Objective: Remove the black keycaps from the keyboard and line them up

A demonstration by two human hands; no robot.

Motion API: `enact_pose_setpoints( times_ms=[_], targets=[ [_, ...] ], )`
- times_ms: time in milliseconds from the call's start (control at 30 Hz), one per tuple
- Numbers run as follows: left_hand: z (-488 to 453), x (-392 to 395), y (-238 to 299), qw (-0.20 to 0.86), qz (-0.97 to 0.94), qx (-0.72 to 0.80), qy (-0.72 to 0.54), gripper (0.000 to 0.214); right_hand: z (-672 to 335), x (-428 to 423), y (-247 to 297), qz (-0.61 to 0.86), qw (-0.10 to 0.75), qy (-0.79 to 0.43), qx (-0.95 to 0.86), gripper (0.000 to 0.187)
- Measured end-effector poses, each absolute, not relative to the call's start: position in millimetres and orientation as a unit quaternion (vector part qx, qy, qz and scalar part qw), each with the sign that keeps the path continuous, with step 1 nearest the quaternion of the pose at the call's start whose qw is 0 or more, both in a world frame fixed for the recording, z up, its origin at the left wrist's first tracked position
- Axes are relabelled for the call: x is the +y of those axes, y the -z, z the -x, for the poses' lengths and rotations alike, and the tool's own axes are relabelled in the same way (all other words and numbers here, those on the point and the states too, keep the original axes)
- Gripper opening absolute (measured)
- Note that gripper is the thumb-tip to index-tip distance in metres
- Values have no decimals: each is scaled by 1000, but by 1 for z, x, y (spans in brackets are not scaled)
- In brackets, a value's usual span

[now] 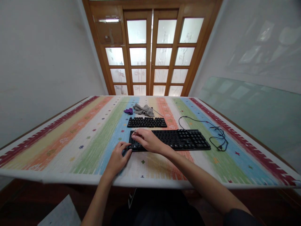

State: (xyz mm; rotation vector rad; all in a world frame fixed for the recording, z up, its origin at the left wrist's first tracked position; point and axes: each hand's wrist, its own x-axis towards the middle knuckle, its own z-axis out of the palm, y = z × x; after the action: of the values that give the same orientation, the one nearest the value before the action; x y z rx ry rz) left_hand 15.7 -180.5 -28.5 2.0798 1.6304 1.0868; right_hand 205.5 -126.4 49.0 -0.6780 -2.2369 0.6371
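A black keyboard [169,136] lies flat on the striped cloth, with most keycaps off its left and middle parts; the number pad at the right still has its keys. At its front left corner is my left hand [117,158], fingertips on the left edge and thumb at the front edge, gripping the corner. My right hand [148,140] is over the keyboard's left end, thumb and fingers pinched together; something small and thin may be in them, too small to name. Behind the keyboard, loose black keycaps [147,122] stand in rows.
A grey cloth [143,110] and a purple cloth [128,111] lie behind the keycaps, with a thin rod [157,112] beside them. The keyboard's black cable [218,133] is coiled on the right. The table's front edge [150,183] runs close to my body.
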Motion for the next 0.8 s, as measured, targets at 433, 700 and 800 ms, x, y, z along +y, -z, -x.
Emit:
enact_pose_setpoints(
  times_ms=[433,700,800],
  targets=[
    [-14,-179,34,145,-729,529,-410,20,-200,-128,-25,293,366,-267,-842,7],
    [-13,-179,33,152,-722,531,-418,17,-182,-127,-24,280,333,-210,-876,8],
    [-14,-179,33,150,-721,531,-419,15,-171,-128,-26,278,299,-169,-897,12]
  ],
)
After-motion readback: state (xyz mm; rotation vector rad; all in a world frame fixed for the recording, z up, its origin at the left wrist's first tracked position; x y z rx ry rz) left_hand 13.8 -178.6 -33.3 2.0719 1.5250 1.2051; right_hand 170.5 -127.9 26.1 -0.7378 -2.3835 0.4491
